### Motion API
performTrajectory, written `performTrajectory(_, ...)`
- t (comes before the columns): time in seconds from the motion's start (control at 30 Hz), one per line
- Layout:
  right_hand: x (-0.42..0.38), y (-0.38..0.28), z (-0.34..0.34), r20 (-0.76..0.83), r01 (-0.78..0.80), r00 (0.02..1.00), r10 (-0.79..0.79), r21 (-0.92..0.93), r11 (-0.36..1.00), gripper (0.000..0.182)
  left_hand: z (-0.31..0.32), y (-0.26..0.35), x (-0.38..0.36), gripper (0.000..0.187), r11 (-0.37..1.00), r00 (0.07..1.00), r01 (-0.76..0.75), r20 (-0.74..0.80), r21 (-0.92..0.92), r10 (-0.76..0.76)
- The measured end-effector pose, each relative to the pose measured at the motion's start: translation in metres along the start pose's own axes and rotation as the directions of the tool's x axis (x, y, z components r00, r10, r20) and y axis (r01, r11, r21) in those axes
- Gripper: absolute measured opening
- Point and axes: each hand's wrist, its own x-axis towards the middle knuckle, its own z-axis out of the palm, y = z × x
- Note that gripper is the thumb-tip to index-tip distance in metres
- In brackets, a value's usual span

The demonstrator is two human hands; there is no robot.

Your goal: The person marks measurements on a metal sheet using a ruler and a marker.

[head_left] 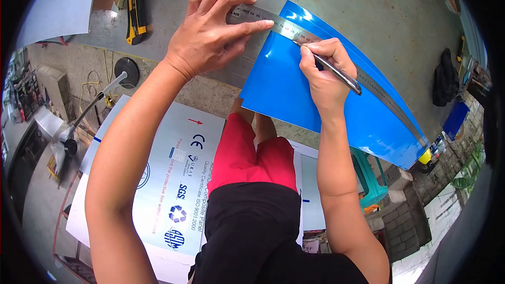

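Note:
A glossy blue sheet lies on the grey metal table, its right part narrowing toward the far right edge. Across it, near its upper edge, runs a long steel ruler. My left hand holds the ruler's left end, fingers curled at its upper side and thumb laid along its face. My right hand grips a dark, shiny pen, tip down on the blue sheet close to the ruler's lower edge. Part of the ruler is hidden behind my right hand.
A yellow and black utility knife lies at the table's upper left. Below the table, a printed white panel leans around my legs. A crumpled black item and a yellow-black object are at right; a green plastic stool stands below.

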Motion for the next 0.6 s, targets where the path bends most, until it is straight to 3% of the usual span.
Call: performTrajectory(0.6,-0.0001,-0.0015,0.0021,0.006,0.059,0.998,-0.059,-0.07,0.996,0.014,-0.0006,0.0002,0.0006,0.054,1.0,1.0,-0.002,-0.012,-0.002,0.002)
